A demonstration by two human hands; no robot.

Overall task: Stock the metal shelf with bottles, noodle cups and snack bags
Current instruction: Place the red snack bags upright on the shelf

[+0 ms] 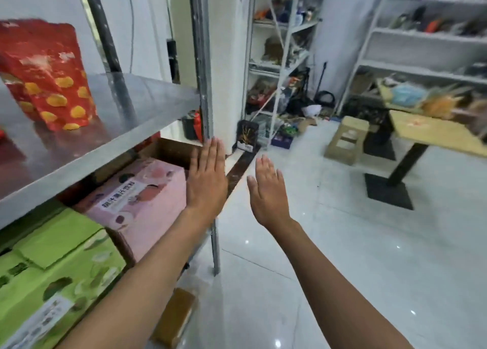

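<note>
The grey sheet-metal shelf (pixel 137 103) stands at your left, one red snack bag printed with yellow crisps (pixel 46 74) upright on its upper tier, pink (pixel 142 203) and green cartons (pixel 55 275) below. Your left hand (pixel 207 180) and right hand (pixel 268 193) hang flat, fingers straight, empty. Risk: reaching past the steel upright (pixel 204 58), a forearm could topple the bag

Empty flat hands (pixel 208 180) beside metal shelf (pixel 110 127)

Both bare forearms are reaching forward side by side. The left hand (pixel 207 174) is held flat, fingers straight and together, holding nothing. The right hand (pixel 268 190) is likewise spread flat and empty, just beside it.
</note>
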